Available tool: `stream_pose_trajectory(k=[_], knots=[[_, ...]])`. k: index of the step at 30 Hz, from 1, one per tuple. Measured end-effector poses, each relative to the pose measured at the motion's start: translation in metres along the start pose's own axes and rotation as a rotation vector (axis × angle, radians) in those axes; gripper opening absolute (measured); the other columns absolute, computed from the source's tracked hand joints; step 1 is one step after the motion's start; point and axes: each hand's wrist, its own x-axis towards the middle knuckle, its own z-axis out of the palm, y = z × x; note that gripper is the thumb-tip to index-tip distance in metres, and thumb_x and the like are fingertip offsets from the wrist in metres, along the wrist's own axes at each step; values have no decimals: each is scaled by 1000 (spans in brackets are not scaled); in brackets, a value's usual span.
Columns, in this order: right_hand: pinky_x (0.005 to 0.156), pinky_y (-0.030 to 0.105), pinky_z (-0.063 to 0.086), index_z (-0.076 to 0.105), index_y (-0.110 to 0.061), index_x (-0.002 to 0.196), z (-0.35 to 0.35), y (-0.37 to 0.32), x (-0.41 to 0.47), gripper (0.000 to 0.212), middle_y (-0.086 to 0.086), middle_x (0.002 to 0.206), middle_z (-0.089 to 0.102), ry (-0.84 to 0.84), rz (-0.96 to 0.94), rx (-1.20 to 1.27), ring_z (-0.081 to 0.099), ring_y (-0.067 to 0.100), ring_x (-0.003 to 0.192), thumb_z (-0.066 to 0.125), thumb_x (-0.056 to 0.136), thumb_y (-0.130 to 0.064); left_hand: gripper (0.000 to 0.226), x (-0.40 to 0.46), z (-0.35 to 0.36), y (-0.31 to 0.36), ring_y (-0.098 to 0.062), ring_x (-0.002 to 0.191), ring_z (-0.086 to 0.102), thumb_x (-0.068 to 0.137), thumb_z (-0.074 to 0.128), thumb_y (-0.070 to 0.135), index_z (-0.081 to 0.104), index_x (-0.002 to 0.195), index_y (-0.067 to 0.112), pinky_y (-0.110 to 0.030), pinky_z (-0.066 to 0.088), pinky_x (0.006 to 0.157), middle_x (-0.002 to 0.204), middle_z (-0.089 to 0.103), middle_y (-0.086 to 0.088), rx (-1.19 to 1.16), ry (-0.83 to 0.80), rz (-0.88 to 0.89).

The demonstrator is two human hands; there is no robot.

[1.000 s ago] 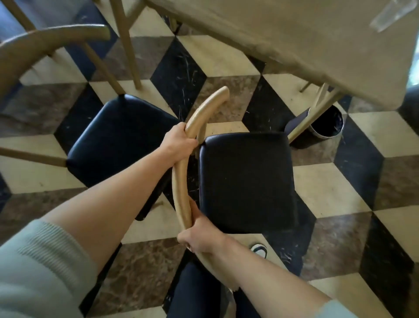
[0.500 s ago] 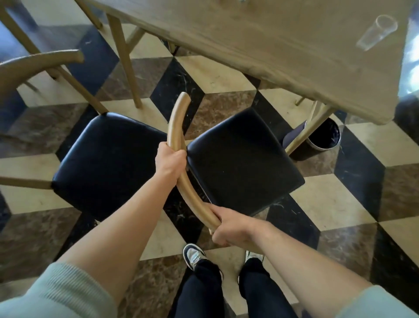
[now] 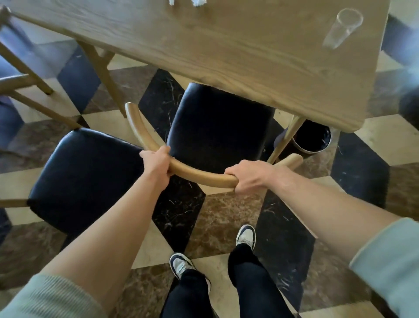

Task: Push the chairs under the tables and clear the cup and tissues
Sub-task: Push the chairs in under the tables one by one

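The big wooden table (image 3: pixel 226 45) fills the far part of what we see. Under its near edge sits the chair (image 3: pixel 217 127) we are moving. The far end of its black seat is already tucked below the table top, but most of the seat is out in the open.

To the left, close beside it, is a second chair (image 3: pixel 86 177) with the same black seat. It is fully out from the table, so we think it gets pushed in later.

We hold the curved wooden backrest (image 3: pixel 199 174) with both hands. Our left hand (image 3: pixel 156 163) grips the left part of the curve, fingers wrapped round the wood. Our right hand (image 3: pixel 249 177) grips the right part the same way.

To do this step well, we push straight toward the far side with both hands alike, so the chair does not turn. On the right, a table leg (image 3: pixel 288 138) stands just beside the seat, so we keep the chair a bit left of it. Near that leg, a dark bin (image 3: pixel 315 140) sits on the floor.

A clear cup (image 3: pixel 342 27) stands far right on the table. Small white tissues (image 3: pixel 197 2) peek in at the far edge. We clear those later.
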Motion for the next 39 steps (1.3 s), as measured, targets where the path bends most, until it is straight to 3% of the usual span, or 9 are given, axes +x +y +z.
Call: stream_pose_trajectory(k=[5,11,18,22,25,27,33,36,39], knots=[[70,34,56,63,-35,100,-26,60,-22,24,-13,84,65,102,-36,-80,61,6,74,70,88,-54,66,-19,54,6,-34,111,62,97,66,32,23,146,23,-62,61,84,127,50,-13,8,-109,-45],[70,37,59,65,-33,100,-34,94,-27,28,-12,82,66,142,-25,-60,64,9,73,71,87,-57,53,-29,84,18,-35,109,65,97,66,42,31,134,25,-60,64,73,123,53,-12,148,-179,-34],[68,33,57,67,-31,100,-32,99,-27,32,-12,85,68,101,-31,-38,65,8,75,75,83,-57,76,-27,72,20,-32,95,76,96,56,62,22,152,26,-61,62,81,124,62,-12,440,-300,-54],[63,29,50,65,-35,100,-37,87,-32,45,-13,86,69,23,82,-5,65,6,77,62,80,-75,87,-33,57,22,-28,102,70,94,46,71,15,159,22,-61,57,91,131,58,-8,569,-372,0],[83,36,56,59,-35,127,-43,57,-30,69,-11,111,69,73,109,136,66,7,93,50,79,-84,81,-29,26,29,-26,104,68,95,36,76,40,152,19,-58,52,98,133,65,-5,609,-472,44],[90,37,55,51,-33,142,-46,22,-22,77,-12,122,62,224,68,206,63,10,105,47,84,-82,77,-24,-11,36,-26,107,68,96,34,75,47,149,20,-56,50,99,127,69,-5,599,-523,52],[82,34,50,68,-23,103,-67,-136,42,27,-7,98,58,611,-141,254,59,12,88,54,98,-45,62,10,-167,68,-30,112,66,103,43,58,49,148,16,-58,45,108,125,70,-11,587,-416,65],[89,33,47,69,-22,102,-71,-209,80,24,-2,101,63,591,-147,240,60,16,97,54,100,-41,54,29,-248,86,-34,120,63,104,45,54,51,143,16,-57,46,107,130,68,-14,576,-291,99],[81,29,44,67,-21,105,-69,-280,119,21,-1,103,64,496,-190,221,61,18,97,56,101,-38,50,53,-318,105,-31,117,64,104,47,51,53,141,18,-53,49,101,123,69,-10,545,-170,129]])
